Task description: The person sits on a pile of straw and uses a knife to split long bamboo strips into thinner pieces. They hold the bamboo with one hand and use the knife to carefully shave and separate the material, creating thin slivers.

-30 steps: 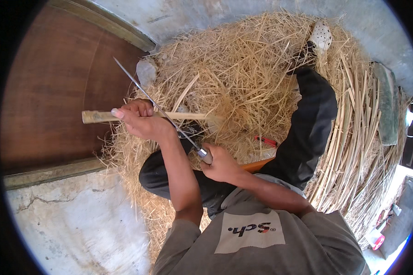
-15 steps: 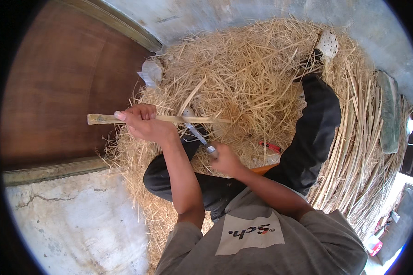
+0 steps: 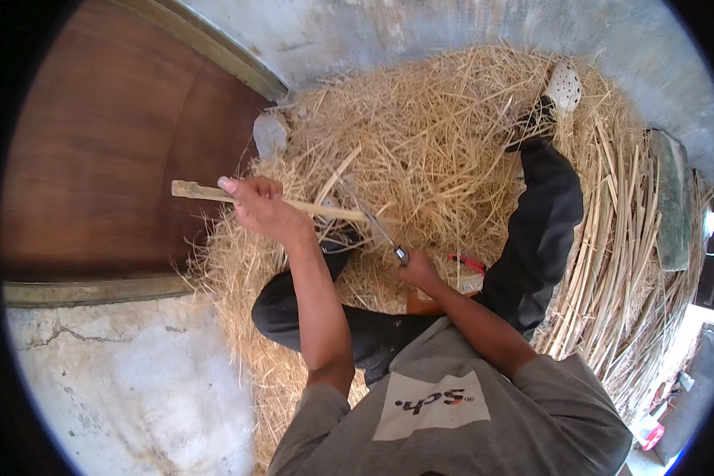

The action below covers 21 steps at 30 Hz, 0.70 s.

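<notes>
The left hand (image 3: 262, 208) keeps its grip round a strip (image 3: 206, 192), partly over straw (image 3: 436, 119); the right hand (image 3: 422, 271) has its grip round a knife (image 3: 382, 231), blade crossing near the strip's right end. Shaving seems underway; another stroke calls for a steady strip.

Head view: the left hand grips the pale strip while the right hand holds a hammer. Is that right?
Not quite: the right hand holds a long-bladed knife, not a hammer, as the head view shows. The left hand does grip the pale strip.
</notes>
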Each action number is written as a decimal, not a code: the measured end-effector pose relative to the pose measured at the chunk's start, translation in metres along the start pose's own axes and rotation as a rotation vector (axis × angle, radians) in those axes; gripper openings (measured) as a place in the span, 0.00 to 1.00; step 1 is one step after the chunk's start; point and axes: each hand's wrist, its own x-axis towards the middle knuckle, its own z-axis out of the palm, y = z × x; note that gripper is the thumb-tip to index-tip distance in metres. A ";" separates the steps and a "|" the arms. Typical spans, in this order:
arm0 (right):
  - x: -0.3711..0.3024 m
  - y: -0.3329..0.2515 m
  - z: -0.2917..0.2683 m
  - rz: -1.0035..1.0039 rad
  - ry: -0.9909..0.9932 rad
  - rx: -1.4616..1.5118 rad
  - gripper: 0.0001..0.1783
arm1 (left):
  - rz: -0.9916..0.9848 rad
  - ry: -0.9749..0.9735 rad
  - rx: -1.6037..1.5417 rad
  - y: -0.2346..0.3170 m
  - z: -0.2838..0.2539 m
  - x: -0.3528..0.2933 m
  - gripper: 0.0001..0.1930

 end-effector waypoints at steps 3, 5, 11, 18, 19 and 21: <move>-0.016 -0.018 0.004 -0.006 -0.003 -0.027 0.16 | -0.068 0.051 0.014 -0.004 -0.011 0.002 0.29; -0.032 -0.075 -0.011 -0.105 -0.010 0.040 0.17 | -0.049 0.031 -0.012 0.000 -0.007 0.002 0.29; -0.007 -0.022 0.001 -0.217 0.086 0.247 0.20 | -0.040 -0.047 0.009 0.001 0.005 -0.004 0.30; -0.032 -0.076 -0.015 -0.186 0.027 0.071 0.23 | 0.000 -0.018 0.034 -0.002 0.001 0.007 0.31; -0.041 -0.093 -0.019 -0.206 0.023 0.115 0.22 | 0.015 -0.024 0.045 0.000 0.004 0.001 0.32; -0.043 -0.120 -0.029 -0.274 0.039 0.195 0.21 | 0.012 -0.041 0.043 0.000 0.004 -0.002 0.31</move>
